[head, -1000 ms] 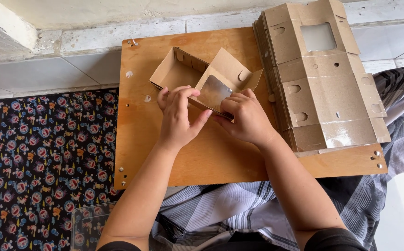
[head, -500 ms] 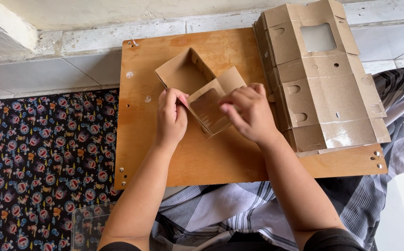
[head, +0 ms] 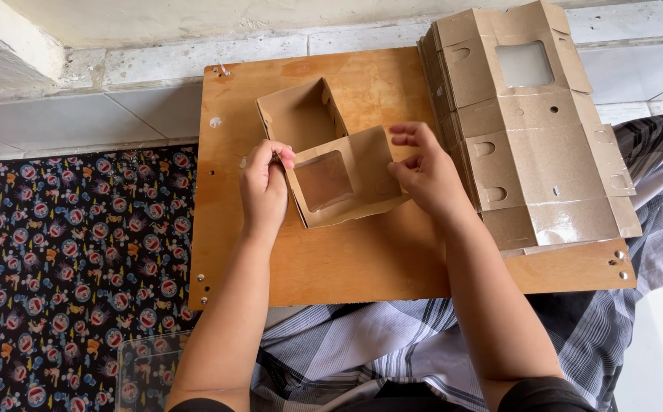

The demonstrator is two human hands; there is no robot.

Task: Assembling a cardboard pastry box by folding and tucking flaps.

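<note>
Cardboard box [head: 331, 156] sits between left hand [head: 264, 187], seemingly pinching, and right hand [head: 429, 175].

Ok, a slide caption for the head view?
Both hands, left hand and right hand, fold a windowed cardboard box on a wooden board.

Box [head: 331, 164] on board [head: 362, 259], flat stack [head: 533, 145] right, mat [head: 64, 267] left

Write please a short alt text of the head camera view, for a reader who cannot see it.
Two bare hands fold a brown cardboard box with a clear window in its lid, on a wooden board: the left hand grips the lid's left edge, the right hand touches its right edge. A stack of flat box blanks lies at the right, a patterned cloth at the left.
</note>
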